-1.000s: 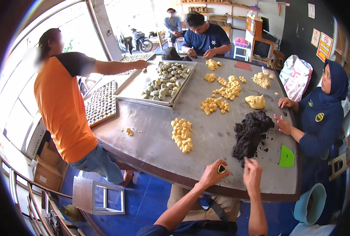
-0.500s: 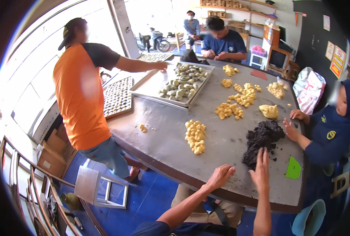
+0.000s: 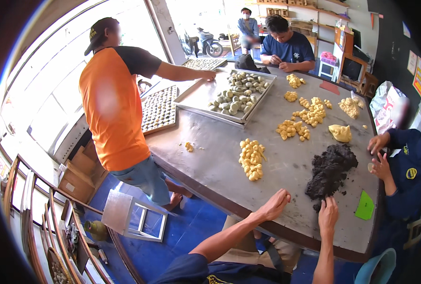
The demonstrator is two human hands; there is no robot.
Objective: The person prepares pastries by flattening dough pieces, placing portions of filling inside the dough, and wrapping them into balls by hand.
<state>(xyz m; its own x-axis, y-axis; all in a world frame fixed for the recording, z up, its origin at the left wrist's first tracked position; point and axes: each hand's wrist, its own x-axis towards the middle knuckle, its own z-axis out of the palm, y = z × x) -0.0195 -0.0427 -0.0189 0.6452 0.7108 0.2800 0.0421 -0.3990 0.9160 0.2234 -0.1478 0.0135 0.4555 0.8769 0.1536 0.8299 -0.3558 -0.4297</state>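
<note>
Two hands at the near edge of a metal worktop (image 3: 286, 165), beside a heap of dark filling.

The left hand (image 3: 276, 204) rests on the worktop with its fingers curled loosely together, gripping nothing that can be seen. The right hand (image 3: 328, 214) lies with fingers fairly straight, their tips touching the near end of the dark filling mound (image 3: 331, 170); whether a pinch is held cannot be told. A cluster of yellow dough pieces (image 3: 251, 158) lies beyond the left hand, apart from it. A green scraper (image 3: 364, 206) lies just right of the mound. A tray of pale green balls (image 3: 236, 93) sits at the far left, touched by a person in an orange shirt (image 3: 116, 109).
</note>
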